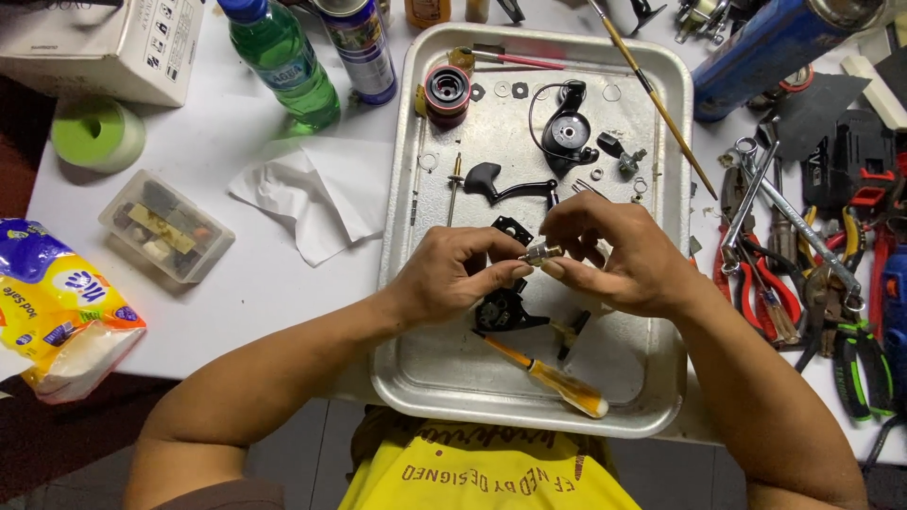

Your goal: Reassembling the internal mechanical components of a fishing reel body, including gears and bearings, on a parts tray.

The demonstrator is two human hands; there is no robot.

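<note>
Over the middle of the metal tray, which sits at the near edge of the white table, both hands meet on a small metal part. The left hand pinches one end of the part between thumb and forefinger; the right hand grips the other end with its fingertips, so the two hands are together and clamped on the same part, held clear of the tray floor. Directly below the hands lies a black housing piece, and nearer the front rim a yellow-handled screwdriver lies at a slant. Toward the far rim of the tray rest a black crank handle, a black round body, a red and black spool and several loose washers. Left of the tray lie a crumpled white tissue and a clear plastic box; a green bottle stands near the far edge. Pliers and wrenches crowd the right edge.
</note>
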